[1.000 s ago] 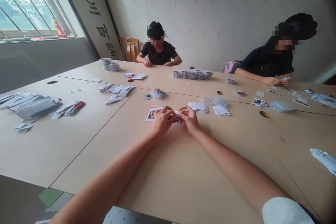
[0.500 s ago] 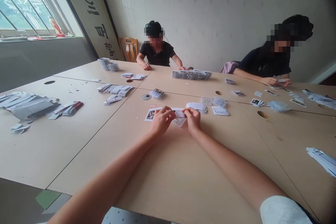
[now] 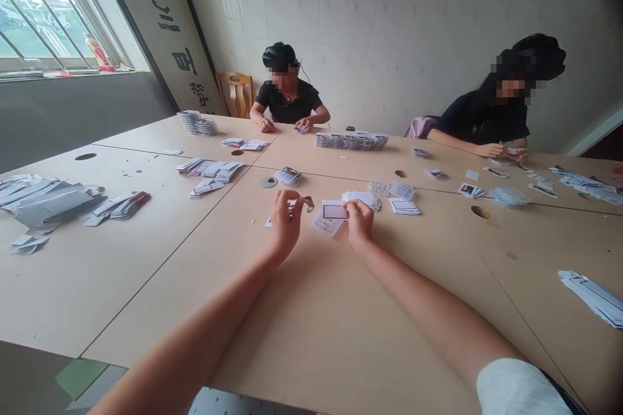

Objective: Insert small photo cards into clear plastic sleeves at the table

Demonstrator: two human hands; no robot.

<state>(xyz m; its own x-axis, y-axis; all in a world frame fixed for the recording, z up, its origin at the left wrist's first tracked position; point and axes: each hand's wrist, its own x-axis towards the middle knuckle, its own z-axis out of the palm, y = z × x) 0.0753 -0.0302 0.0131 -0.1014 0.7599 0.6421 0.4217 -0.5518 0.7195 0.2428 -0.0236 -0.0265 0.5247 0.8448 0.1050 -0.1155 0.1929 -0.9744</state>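
Observation:
My left hand [image 3: 287, 220] is raised over the table with thumb and fingers pinched on a small curled strip [image 3: 309, 203], dark and pale; its material is unclear. Between the fingers and thumb of my right hand [image 3: 360, 222] is a white card [image 3: 335, 210] with a dark printed border. A clear plastic case [image 3: 325, 225] lies just below that card, partly covered by it. Behind my left hand a printed card [image 3: 268, 222] is mostly hidden. White cards [image 3: 363, 198] lie fanned beyond my right hand.
Clear cases [image 3: 402, 190] and bordered cards [image 3: 405, 207] lie to the right. Stacked filled cases [image 3: 351, 141] stand farther back. Paper piles [image 3: 53, 201] spread at left, and several cable holes [image 3: 481, 212] pierce the table [image 3: 311, 318]. Two people [image 3: 288, 94] sit opposite.
My left hand has moved left, away from the white card, with the curled strip now showing in its fingers. The right hand keeps the card. The person opposite has drawn one hand in from the stacks.

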